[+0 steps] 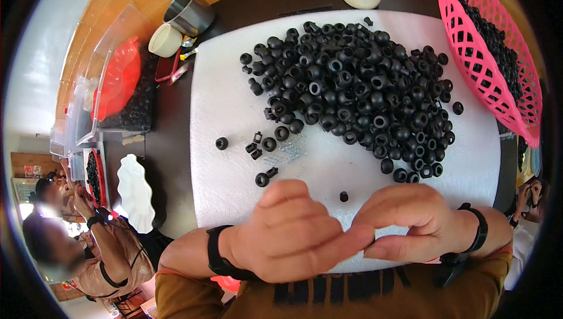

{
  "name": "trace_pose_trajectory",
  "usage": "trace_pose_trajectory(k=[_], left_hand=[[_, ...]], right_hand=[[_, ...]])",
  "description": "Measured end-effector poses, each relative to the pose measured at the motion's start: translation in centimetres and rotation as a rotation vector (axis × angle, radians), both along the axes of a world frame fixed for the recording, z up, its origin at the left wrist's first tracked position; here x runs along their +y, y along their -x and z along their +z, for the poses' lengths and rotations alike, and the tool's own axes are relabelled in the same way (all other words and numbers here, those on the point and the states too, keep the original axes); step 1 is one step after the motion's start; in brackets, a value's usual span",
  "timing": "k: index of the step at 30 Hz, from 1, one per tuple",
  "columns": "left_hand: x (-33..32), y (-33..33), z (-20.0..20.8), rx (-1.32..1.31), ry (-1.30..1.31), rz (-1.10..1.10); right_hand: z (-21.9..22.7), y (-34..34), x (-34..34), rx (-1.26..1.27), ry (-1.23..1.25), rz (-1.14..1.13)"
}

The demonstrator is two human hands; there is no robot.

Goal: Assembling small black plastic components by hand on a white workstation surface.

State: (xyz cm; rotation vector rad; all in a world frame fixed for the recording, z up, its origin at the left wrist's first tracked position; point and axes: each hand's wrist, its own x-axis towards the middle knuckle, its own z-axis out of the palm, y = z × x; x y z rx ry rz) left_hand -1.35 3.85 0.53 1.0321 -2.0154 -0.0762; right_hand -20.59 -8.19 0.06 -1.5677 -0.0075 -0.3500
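My left hand (pixel 293 234) is closed, its fingers curled in and the index finger stretched toward my right hand. The thumb and fingers of my right hand (pixel 410 222) pinch together at that left fingertip. Whatever lies between them is hidden. Beyond both hands a large heap of black, round, hollow plastic pieces (pixel 358 84) spreads over a white foam sheet (pixel 223 196). One small black piece (pixel 344 196) lies just beyond the gap between my hands. Tiny silvery bits (pixel 290 150) are scattered near several loose black parts (pixel 256 147) left of the heap.
A pink lattice basket (pixel 478 55) filled with black parts stands at the right. At the left are a clear bin (pixel 111 125) holding a red scoop-like piece (pixel 120 78), a white wavy dish (pixel 136 193) and a metal cup (pixel 189 13). Another person (pixel 99 248) sits at far left.
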Motion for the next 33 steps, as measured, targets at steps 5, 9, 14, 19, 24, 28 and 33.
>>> trace_pose_trajectory(k=[5,9,14,19,24,28,33], left_hand=[[-0.8,-1.7,0.2,0.008,-0.178,0.180],[-1.1,-0.8,-0.4,-0.126,-0.261,0.095],[-0.9,0.0,-0.9,-0.334,-0.431,0.060],[-1.0,0.0,-0.8,-0.058,-0.381,0.087],[-0.3,-0.4,0.2,0.343,-0.601,0.079],[0.4,-0.1,-0.2,0.718,-0.726,0.091],[-0.3,-0.1,0.2,0.561,-0.745,0.039]], right_hand=[[-0.3,0.6,-0.7,0.018,-0.002,-0.238],[-0.5,0.6,-0.7,0.009,-0.034,-0.285],[-0.2,0.4,-0.7,-0.025,0.066,-0.239],[-0.3,0.2,-0.8,-0.038,0.116,-0.248],[-0.5,0.1,-0.6,-0.043,0.111,-0.224],[-0.5,-0.1,-0.4,-0.029,0.135,-0.198],[-0.9,-0.2,-0.4,-0.025,0.158,-0.204]])
